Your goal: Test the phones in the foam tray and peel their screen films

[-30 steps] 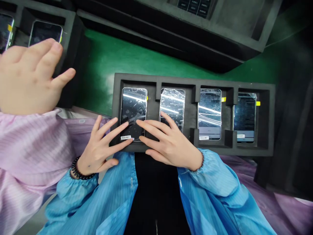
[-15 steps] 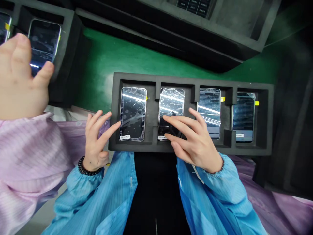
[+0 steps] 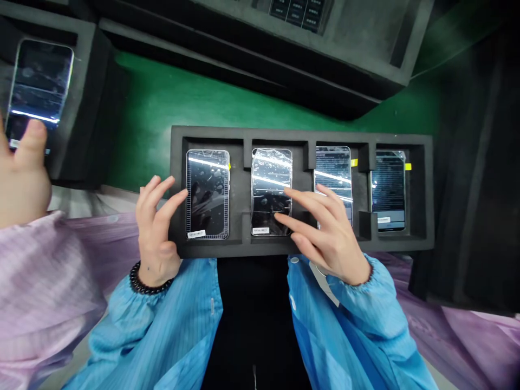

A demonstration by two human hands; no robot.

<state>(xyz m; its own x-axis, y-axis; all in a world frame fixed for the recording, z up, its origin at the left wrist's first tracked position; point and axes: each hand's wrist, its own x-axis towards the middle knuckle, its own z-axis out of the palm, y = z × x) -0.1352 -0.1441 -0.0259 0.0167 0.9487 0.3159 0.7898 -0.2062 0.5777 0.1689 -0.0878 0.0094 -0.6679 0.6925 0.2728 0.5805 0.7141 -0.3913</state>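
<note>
The right hand (image 3: 325,233) is positioned over the second smartphone (image 3: 271,192) from the left in the foam tray (image 3: 284,134). Its fingers (image 3: 312,203) are moderately spread and no grip is formed. The lowest fingertip is placed at the phone's lower right edge, but contact cannot be confirmed. The left hand (image 3: 156,227), fitted with a bead bracelet (image 3: 148,279), is held open and partly curled at the tray's left end. Its index fingertip lies just beside the first smartphone (image 3: 207,195), and contact cannot be determined.

Scratching of the clear film on the phones may result if fingertips are dragged across it. A phone may be jarred against the foam dividers if it is pressed unevenly at one edge.

The third smartphone (image 3: 333,173) and fourth smartphone (image 3: 389,189) are seated in the tray's remaining recesses. The tray rests on a green mat (image 3: 162,97). At the left edge, a co-worker's hand (image 3: 22,179) is placed by a further smartphone (image 3: 38,81) in a second foam tray (image 3: 83,108).
</note>
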